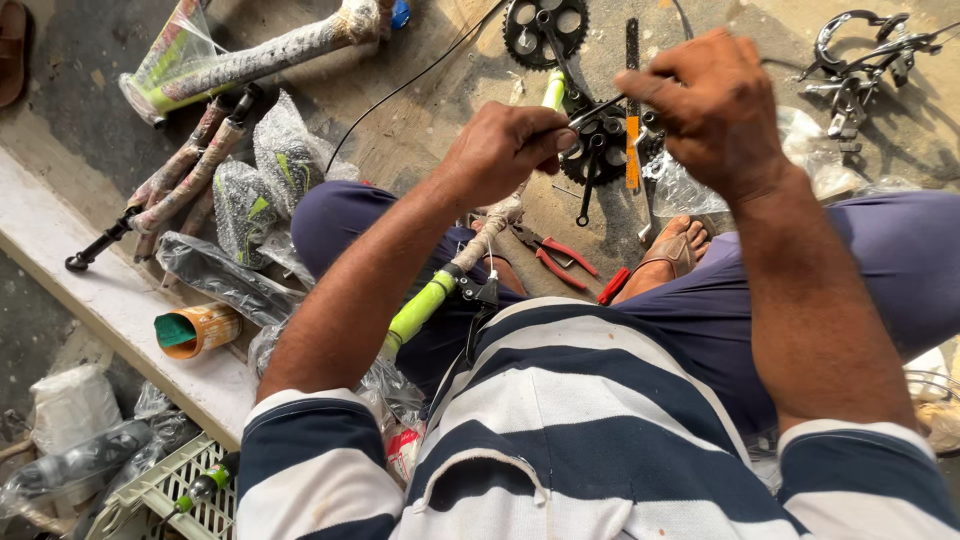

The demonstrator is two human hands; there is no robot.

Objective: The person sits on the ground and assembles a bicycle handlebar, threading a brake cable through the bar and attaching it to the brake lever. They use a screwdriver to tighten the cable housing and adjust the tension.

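Left hand [497, 150] and right hand [710, 105] pinch a cable [600, 108] above chainrings [600, 145], pliers [555, 255] nearby.

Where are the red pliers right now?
In the head view, the red-handled pliers lie on the ground between the person's knees, below the left hand and just left of the sandalled foot.

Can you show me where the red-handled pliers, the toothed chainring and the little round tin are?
red-handled pliers [556, 256], head view, on one red handle.
toothed chainring [545, 30], head view, on its toothed disc.
round tin [200, 329], head view, on its orange side.
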